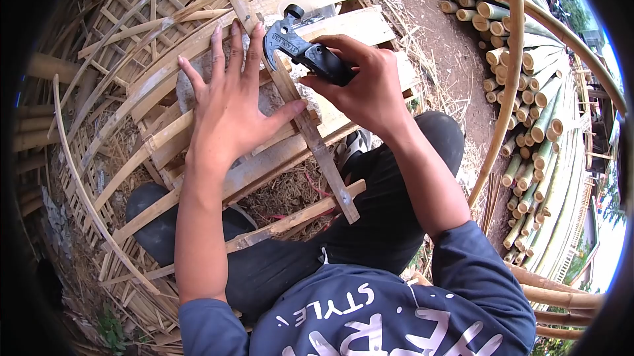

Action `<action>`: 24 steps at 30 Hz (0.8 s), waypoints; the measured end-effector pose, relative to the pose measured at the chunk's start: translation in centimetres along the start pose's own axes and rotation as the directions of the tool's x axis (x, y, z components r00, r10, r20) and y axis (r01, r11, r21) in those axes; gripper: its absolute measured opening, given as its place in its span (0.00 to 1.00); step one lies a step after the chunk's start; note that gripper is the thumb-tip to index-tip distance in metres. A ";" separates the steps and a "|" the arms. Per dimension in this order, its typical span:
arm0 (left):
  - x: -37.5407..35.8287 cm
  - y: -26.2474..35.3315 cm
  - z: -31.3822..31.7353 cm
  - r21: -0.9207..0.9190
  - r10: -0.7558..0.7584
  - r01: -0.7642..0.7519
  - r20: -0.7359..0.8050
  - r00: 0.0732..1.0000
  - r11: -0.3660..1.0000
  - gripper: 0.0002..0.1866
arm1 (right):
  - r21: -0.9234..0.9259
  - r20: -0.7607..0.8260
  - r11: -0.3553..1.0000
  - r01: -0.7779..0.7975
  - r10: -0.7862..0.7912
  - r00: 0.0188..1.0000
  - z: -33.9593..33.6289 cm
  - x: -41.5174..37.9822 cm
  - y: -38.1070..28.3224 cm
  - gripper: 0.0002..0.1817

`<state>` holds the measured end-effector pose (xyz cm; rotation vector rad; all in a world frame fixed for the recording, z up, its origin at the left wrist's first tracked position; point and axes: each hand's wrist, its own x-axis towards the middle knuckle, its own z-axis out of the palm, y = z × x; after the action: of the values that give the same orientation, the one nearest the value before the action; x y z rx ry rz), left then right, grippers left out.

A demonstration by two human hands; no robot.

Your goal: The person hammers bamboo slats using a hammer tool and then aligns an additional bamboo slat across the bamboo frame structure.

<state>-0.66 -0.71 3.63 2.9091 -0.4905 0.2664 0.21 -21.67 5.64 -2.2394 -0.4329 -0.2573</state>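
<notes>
Head camera gives me both bare hands over a rough plank worktop (353,29). On the right hand (370,85) I see the fingers curled closely round the handle of a black-and-grey tool (310,54), its lettered grey head beside a long bamboo slat (319,149); I cannot tell whether metal and bamboo touch. That slat slants from beyond the worktop's far edge to past its near edge, where its lower end meets a second bamboo strip (290,220) above the lap. My view of the left hand (228,108) shows it palm down, fingers spread wide, wrapped round nothing; its thumb tip rests at the slat and its index fingertip lies near it, farther up. Well beyond the worktop's right edge, I see stacked bamboo poles (531,118).
</notes>
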 end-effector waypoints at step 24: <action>1.1 0.0 -0.9 -0.372 0.083 -0.361 -0.589 0.804 0.855 0.10 | 0.356 0.157 0.918 -0.176 0.127 0.979 0.6 -0.6 -1.3 0.28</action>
<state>0.24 -0.90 4.78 2.1484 -0.6862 0.8687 -0.80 -20.60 5.98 -1.9106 -0.3416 0.0528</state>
